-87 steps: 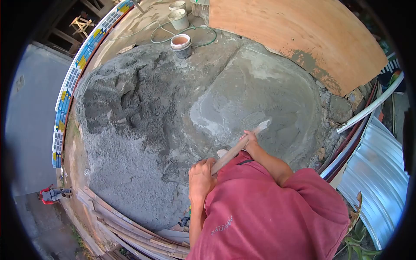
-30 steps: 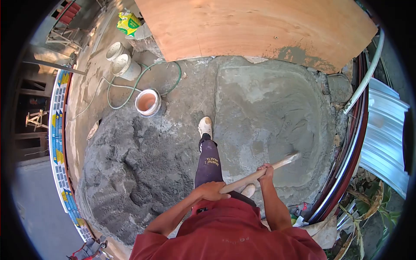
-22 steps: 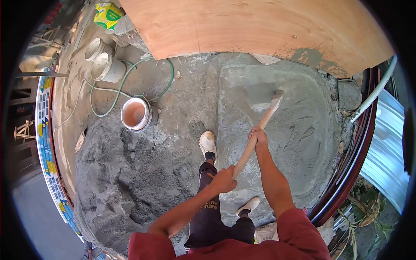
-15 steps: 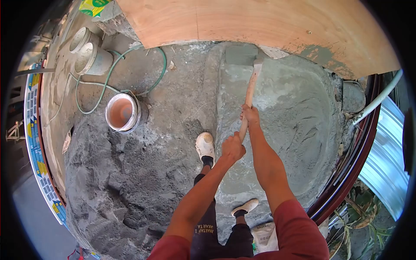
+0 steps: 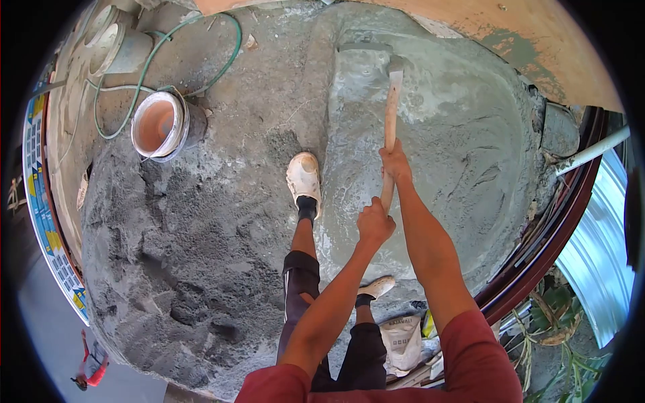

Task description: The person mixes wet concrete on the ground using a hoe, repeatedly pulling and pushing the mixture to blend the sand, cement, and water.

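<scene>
Both hands are closed around the wooden handle of a hoe. My right hand grips it about midway, and my left hand holds it lower, near the butt end. The hoe's wide blade points away from me at the far side of a wet grey mortar bed; the blade is seen nearly edge-on, partly in the wet mix. Left of my feet lies a large heap of dark grey sandy mix.
A bucket stands beyond the heap, with a green hose and more pails behind it. A plywood sheet borders the far right. A white sack lies near my feet. A person is at lower left.
The view has tilted down and shifted, so the ground appears higher in frame. The hoe blade, earlier showing its broad face, now appears as a thin edge. Both hands keep their grip.
</scene>
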The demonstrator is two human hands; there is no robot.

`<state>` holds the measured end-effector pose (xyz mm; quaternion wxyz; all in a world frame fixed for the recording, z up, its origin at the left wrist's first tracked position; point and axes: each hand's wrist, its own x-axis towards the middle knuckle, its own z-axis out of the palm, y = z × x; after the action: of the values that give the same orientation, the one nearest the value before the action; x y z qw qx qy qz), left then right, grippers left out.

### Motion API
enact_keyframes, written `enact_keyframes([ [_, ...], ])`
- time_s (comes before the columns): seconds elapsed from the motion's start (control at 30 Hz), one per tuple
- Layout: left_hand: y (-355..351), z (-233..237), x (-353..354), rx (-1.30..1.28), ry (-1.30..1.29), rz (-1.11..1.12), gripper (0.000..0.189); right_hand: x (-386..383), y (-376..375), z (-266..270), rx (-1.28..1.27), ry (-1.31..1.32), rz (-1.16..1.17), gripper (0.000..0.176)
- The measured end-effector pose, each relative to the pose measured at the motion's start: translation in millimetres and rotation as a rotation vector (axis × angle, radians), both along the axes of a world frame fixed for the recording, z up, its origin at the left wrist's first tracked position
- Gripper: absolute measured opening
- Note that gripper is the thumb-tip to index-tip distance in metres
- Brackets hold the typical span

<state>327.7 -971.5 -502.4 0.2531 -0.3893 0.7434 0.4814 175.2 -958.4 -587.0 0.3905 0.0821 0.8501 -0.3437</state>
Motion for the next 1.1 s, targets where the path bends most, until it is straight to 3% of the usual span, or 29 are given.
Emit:
enact_keyframes([
  [0.23, 15.3, 12.6, 34.6, -0.038, -0.021, -0.063, 0.037, 27.1, 12.5, 5.7, 0.026, -0.148, -0.094, 0.038],
  [0.5, 69.5, 57.6, 66.2, 0.067, -0.082, 0.006, 0.036, 46.5, 53.7, 26.1, 0.166, -0.236, 0.013, 0.049],
  [0.63, 90.1, 69.5, 86.9, 0.084, -0.096, -0.004, 0.037, 50.6, 65.8, 10.8, 0.207, -0.161, 0.077, 0.040],
  [0.7, 107.0, 72.2, 101.7, 0.078, -0.075, -0.004, 0.038, 53.7, 81.0, 1.3, 0.058, -0.316, 0.009, 0.028],
  [0.8, 133.5, 70.8, 124.6, 0.126, -0.070, 0.017, 0.039, 88.3, 115.4, -2.4, -0.065, -0.307, -0.166, 0.021],
  [0.93, 155.1, 103.0, 140.2, 0.216, -0.098, 0.012, 0.038, 121.5, 155.3, 15.3, -0.097, -0.354, -0.261, 0.022],
  [0.97, 193.0, 79.6, 171.4, 0.199, -0.068, 0.019, 0.040, 130.3, 165.8, 24.9, -0.118, -0.370, -0.283, 0.023],
  [1.1, 233.8, 119.2, 223.0, 0.269, -0.041, 0.032, 0.042, 177.3, 212.8, 72.7, -0.111, -0.407, -0.358, 0.030],
])
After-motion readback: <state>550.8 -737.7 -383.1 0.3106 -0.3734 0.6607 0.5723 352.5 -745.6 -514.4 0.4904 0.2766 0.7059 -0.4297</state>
